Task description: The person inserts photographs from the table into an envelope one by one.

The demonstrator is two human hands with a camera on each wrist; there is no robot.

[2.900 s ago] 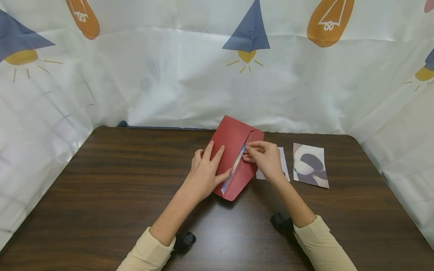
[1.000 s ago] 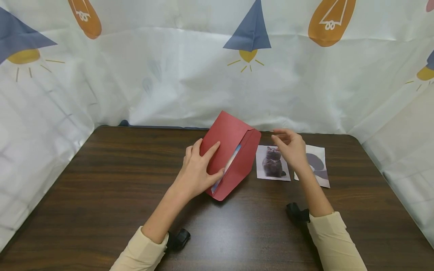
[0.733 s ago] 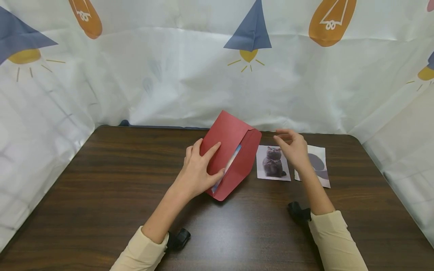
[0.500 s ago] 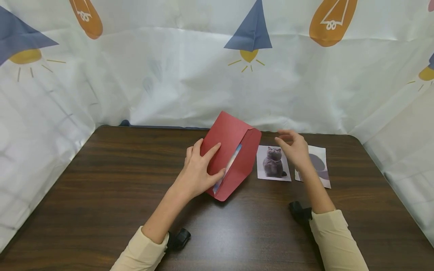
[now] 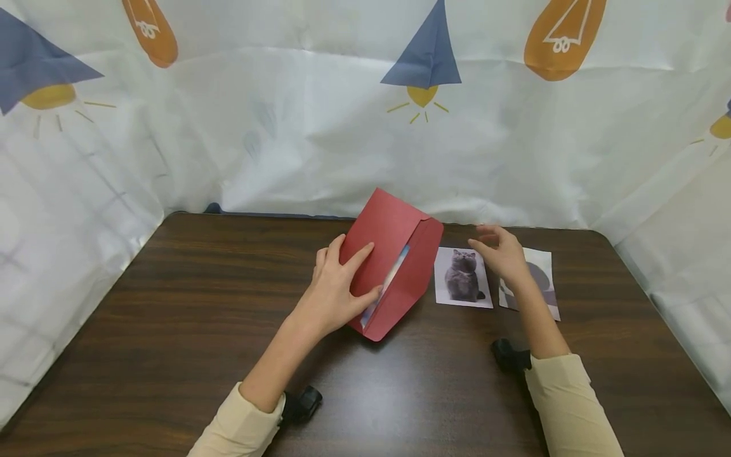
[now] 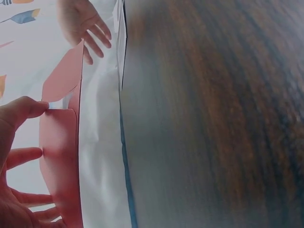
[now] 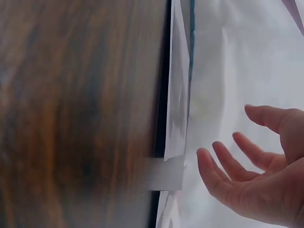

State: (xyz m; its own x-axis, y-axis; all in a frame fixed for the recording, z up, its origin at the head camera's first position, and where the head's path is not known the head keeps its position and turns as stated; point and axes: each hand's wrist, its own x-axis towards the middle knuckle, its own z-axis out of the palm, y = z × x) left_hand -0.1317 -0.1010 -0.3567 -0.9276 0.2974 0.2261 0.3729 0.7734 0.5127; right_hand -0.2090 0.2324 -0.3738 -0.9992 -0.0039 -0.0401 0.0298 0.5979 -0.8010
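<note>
My left hand (image 5: 331,295) holds a red envelope (image 5: 385,225), tilted, its flap folded open toward the right. A strip of white and blue paper (image 5: 394,271) shows in the envelope's mouth; the rest is hidden inside. In the left wrist view, my thumb lies at the edge of the pocket and the fingers spread over the red envelope (image 6: 61,137). To the right, my bare right hand (image 5: 505,259) hovers with loosely bent fingers and nothing between them. It is near a photo card of a grey cat (image 5: 462,276) and partly covers a second, grey-and-white card (image 5: 541,270).
Both cards lie on a dark wood-grain table (image 5: 228,285), near its far edge. Behind and at the sides hangs a white curtain (image 5: 342,127) printed with lamps. Each wrist carries a black camera (image 5: 302,403) just below the hand.
My right hand has let go of the paper at the envelope's mouth and moved right, uncovering the cat card. The left hand and envelope have shifted slightly left.
</note>
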